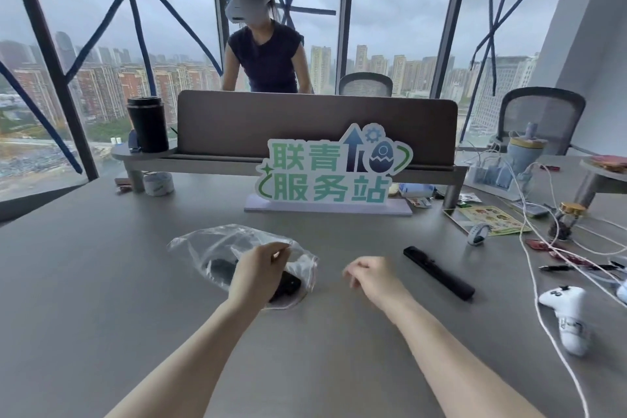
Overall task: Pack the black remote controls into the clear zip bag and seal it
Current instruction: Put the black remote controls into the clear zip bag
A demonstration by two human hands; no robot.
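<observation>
The clear zip bag lies crumpled on the grey table, left of centre. Inside it sits one black remote control, partly hidden by my left hand. That hand pinches the bag's upper edge at its open right end. A second black remote control, long and slim, lies bare on the table to the right. My right hand hovers between the bag and that remote, fingers loosely curled, holding nothing. It looks slightly blurred.
A green-and-white sign stands on a base behind the work area. A white game controller, white cables, a small jar and a leaflet crowd the right side. A person stands beyond the desk divider.
</observation>
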